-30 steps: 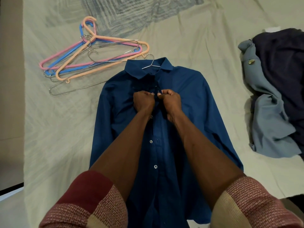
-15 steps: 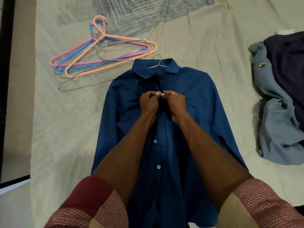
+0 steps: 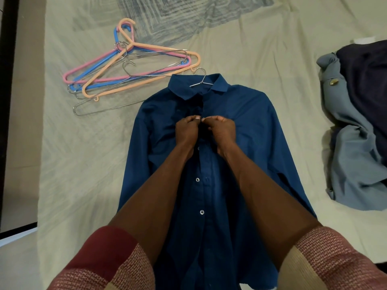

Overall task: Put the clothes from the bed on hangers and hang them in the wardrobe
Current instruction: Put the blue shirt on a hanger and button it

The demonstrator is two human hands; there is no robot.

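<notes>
While the blue shirt [image 3: 247, 130] lies flat on the bed [image 3: 88, 164], front up with its collar toward twelve o'clock, I have both hands on its placket just below the collar; my left hand [image 3: 186, 132] and right hand [image 3: 221, 131] are curled tight, fingertips nearly touching, each pinching an edge of the cloth, and I judge this to be the fastening of an upper button; whether it has gone through I cannot tell. A wire hanger [image 3: 200, 77] is already inside the shirt, its hook poking out of the collar; so the step in hand is securing the shirt on it. Next calls for letting go, taking the hook and lifting the shirt off to the wardrobe, which is out of view. Spare hangers [image 3: 134, 72] lie heaped at ten o'clock; more clothes [image 3: 356, 143] wait piled at three o'clock.
</notes>
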